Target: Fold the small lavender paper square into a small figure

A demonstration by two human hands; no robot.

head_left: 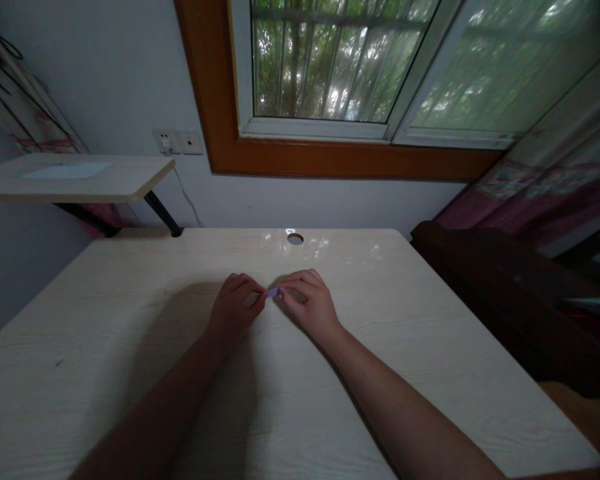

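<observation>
My left hand (235,303) and my right hand (307,303) meet over the middle of a pale wooden desk (130,347). Between their fingertips sits a small purple piece (273,292), too small to name. Both hands are curled, with fingers pinched on that piece from either side. Both forearms reach in from the bottom edge and lie low over the desk.
A round cable hole (295,238) sits near the desk's far edge. A raised shelf (70,177) stands at the back left, with a wall socket (177,141) beside it. A window (340,67) is above, and dark furniture (505,293) lies to the right.
</observation>
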